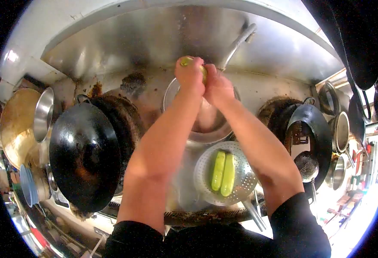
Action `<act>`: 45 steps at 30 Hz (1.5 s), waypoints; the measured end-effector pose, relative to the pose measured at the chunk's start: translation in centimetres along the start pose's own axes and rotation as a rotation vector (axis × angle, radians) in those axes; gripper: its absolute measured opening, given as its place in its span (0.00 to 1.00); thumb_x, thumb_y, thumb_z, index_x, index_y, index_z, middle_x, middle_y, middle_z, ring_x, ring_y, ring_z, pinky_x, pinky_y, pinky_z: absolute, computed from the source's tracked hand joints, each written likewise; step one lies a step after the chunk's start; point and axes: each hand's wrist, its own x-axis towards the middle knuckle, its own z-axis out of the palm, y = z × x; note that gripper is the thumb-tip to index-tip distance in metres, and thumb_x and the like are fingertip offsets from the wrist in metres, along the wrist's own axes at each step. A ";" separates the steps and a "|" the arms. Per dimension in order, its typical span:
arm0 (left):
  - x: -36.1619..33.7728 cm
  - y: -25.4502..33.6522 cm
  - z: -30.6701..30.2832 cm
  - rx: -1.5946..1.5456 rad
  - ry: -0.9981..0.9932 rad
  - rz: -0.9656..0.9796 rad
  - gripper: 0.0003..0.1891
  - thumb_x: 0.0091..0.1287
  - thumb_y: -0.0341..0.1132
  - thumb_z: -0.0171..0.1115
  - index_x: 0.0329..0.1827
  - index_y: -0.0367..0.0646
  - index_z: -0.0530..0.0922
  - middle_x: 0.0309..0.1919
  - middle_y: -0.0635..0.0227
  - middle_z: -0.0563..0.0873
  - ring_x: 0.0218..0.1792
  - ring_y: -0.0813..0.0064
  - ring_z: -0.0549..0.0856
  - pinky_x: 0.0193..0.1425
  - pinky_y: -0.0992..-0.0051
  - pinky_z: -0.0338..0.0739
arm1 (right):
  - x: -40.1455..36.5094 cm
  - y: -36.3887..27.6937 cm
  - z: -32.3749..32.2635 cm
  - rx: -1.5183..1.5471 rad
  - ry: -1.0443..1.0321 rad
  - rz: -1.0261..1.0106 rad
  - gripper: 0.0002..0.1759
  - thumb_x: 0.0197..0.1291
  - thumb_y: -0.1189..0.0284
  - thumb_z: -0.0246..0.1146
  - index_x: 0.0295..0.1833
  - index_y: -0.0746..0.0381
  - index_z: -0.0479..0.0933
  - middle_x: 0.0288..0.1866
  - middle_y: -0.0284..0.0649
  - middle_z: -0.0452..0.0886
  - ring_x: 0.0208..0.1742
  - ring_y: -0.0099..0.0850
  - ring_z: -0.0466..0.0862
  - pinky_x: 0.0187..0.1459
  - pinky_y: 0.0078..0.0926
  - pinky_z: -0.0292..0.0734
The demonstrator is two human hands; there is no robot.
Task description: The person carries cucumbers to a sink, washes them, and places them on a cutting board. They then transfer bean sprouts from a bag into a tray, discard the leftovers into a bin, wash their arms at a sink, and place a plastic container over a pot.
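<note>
Both my hands are closed round a yellow-green vegetable [186, 61] above a round metal basin [210, 136]. My left hand [191, 77] wraps its left part, and my right hand [218, 87] is pressed against its right side. Much of the vegetable is hidden by my fingers. Nearer to me, two long light-green vegetables [227, 175] lie side by side in a perforated metal strainer [204, 161] with a handle.
A curved faucet [239, 43] stands behind my right hand. A large black wok [83, 150] is at the left, another wok [324, 142] at the right with a perforated ladle [306, 165]. Metal pots [341, 131] stand far right, bowls [44, 114] far left.
</note>
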 end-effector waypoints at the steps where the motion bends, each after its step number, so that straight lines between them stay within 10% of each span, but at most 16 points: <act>1: 0.0 0.3 -0.5 0.000 0.002 -0.006 0.15 0.46 0.23 0.67 0.36 0.41 0.72 0.30 0.67 0.78 0.31 0.70 0.78 0.37 0.69 0.75 | 0.1 0.5 -0.2 0.150 -0.098 0.013 0.29 0.55 0.70 0.59 0.64 0.60 0.62 0.49 0.52 0.76 0.49 0.47 0.80 0.49 0.39 0.77; 3: 0.3 1.4 -1.2 -0.169 -0.227 -0.257 0.12 0.49 0.25 0.64 0.35 0.41 0.72 0.28 0.66 0.77 0.30 0.68 0.79 0.37 0.67 0.75 | -0.3 1.9 -1.0 0.293 -0.190 0.020 0.29 0.54 0.70 0.59 0.63 0.60 0.62 0.47 0.51 0.77 0.46 0.45 0.81 0.45 0.38 0.79; 5: 0.4 1.7 -1.6 -0.331 -0.307 -0.343 0.09 0.51 0.26 0.62 0.34 0.40 0.72 0.27 0.65 0.77 0.29 0.67 0.79 0.36 0.66 0.76 | -2.4 3.6 -2.3 1.592 -0.729 0.383 0.28 0.51 0.69 0.61 0.60 0.60 0.65 0.40 0.47 0.78 0.36 0.38 0.81 0.33 0.32 0.80; 8: -0.4 1.2 -0.9 -0.467 -0.398 -0.464 0.06 0.56 0.30 0.59 0.33 0.39 0.72 0.26 0.63 0.77 0.28 0.65 0.80 0.35 0.65 0.77 | -5.7 4.4 -1.9 2.100 -0.858 0.577 0.25 0.51 0.73 0.62 0.56 0.62 0.67 0.36 0.46 0.76 0.22 0.33 0.76 0.13 0.24 0.68; 12: -4.8 0.2 -1.1 -0.144 -0.277 -0.463 0.08 0.62 0.35 0.56 0.32 0.40 0.70 0.24 0.61 0.77 0.26 0.63 0.81 0.31 0.65 0.78 | -9.6 3.2 -5.2 1.376 -0.494 0.536 0.27 0.46 0.72 0.65 0.54 0.65 0.68 0.33 0.44 0.77 0.22 0.27 0.74 0.11 0.20 0.63; 16: -10.6 -2.6 -2.8 -0.182 -0.246 -0.579 0.18 0.68 0.47 0.52 0.40 0.37 0.71 0.28 0.59 0.80 0.25 0.62 0.81 0.29 0.68 0.78 | -17.5 2.8 -5.0 0.504 -0.018 0.326 0.25 0.45 0.72 0.67 0.51 0.66 0.71 0.35 0.40 0.79 0.34 0.33 0.79 0.34 0.30 0.76; 20: -16.4 -4.6 -7.4 0.160 -0.271 -0.548 0.26 0.71 0.55 0.44 0.45 0.35 0.73 0.39 0.60 0.82 0.39 0.65 0.81 0.48 0.66 0.75 | -27.1 4.2 -4.1 0.595 0.007 0.560 0.34 0.47 0.64 0.70 0.59 0.63 0.66 0.50 0.51 0.79 0.51 0.43 0.81 0.52 0.37 0.75; 22: -19.1 -8.2 -13.0 0.891 -0.424 0.004 0.19 0.65 0.43 0.58 0.48 0.34 0.74 0.42 0.57 0.81 0.41 0.69 0.80 0.47 0.69 0.73 | -32.4 6.3 -2.1 0.579 -0.068 0.766 0.34 0.48 0.61 0.70 0.59 0.63 0.66 0.50 0.52 0.79 0.50 0.44 0.81 0.50 0.37 0.75; 28: -26.7 -12.1 -18.2 1.339 -0.181 -0.360 0.24 0.63 0.47 0.57 0.51 0.34 0.72 0.50 0.45 0.78 0.52 0.47 0.78 0.58 0.59 0.71 | -37.2 5.3 -1.9 0.416 -0.333 0.918 0.35 0.57 0.57 0.62 0.64 0.64 0.61 0.57 0.58 0.73 0.57 0.51 0.75 0.54 0.42 0.71; 34: -25.4 -10.8 -19.4 1.252 -0.309 -0.339 0.27 0.67 0.54 0.51 0.54 0.36 0.68 0.46 0.48 0.81 0.47 0.48 0.80 0.50 0.58 0.74 | -37.4 5.2 0.6 0.221 -0.324 0.762 0.36 0.58 0.60 0.61 0.66 0.66 0.58 0.60 0.58 0.68 0.59 0.55 0.69 0.59 0.48 0.66; 37: -23.2 -6.3 -16.2 0.809 -0.340 -0.318 0.26 0.68 0.54 0.50 0.51 0.37 0.70 0.39 0.56 0.82 0.39 0.58 0.82 0.44 0.63 0.76 | -33.8 4.0 -0.3 0.118 -0.059 0.265 0.29 0.62 0.61 0.58 0.64 0.65 0.63 0.55 0.54 0.72 0.55 0.48 0.74 0.54 0.43 0.72; 38: -21.7 -4.9 -14.3 0.484 -0.361 -0.406 0.25 0.68 0.55 0.51 0.48 0.38 0.72 0.35 0.60 0.82 0.34 0.64 0.83 0.41 0.66 0.77 | -31.3 3.3 -0.7 0.121 -0.055 0.259 0.29 0.62 0.61 0.58 0.64 0.65 0.63 0.55 0.54 0.72 0.55 0.48 0.74 0.54 0.43 0.72; 40: -17.7 -4.9 -11.3 0.039 -0.317 -0.644 0.23 0.69 0.55 0.49 0.44 0.40 0.74 0.32 0.64 0.82 0.33 0.69 0.82 0.39 0.69 0.77 | -24.1 1.2 -2.1 1.337 -0.395 0.800 0.25 0.64 0.58 0.57 0.58 0.65 0.68 0.46 0.47 0.77 0.45 0.39 0.80 0.44 0.33 0.76; 43: -11.6 -3.6 -7.3 -0.070 -0.379 -0.557 0.18 0.67 0.49 0.56 0.41 0.41 0.74 0.29 0.63 0.81 0.30 0.69 0.82 0.36 0.69 0.78 | -16.6 1.1 -2.4 1.573 -0.477 0.762 0.24 0.64 0.53 0.56 0.49 0.65 0.70 0.38 0.40 0.80 0.36 0.33 0.82 0.35 0.27 0.76; 45: -8.2 -2.8 -5.3 0.072 -0.485 -0.484 0.14 0.64 0.44 0.59 0.39 0.41 0.75 0.27 0.63 0.81 0.28 0.70 0.81 0.34 0.70 0.78 | -13.3 0.5 -2.5 1.097 -0.325 0.575 0.30 0.62 0.50 0.57 0.47 0.71 0.69 0.32 0.43 0.81 0.32 0.33 0.81 0.32 0.35 0.76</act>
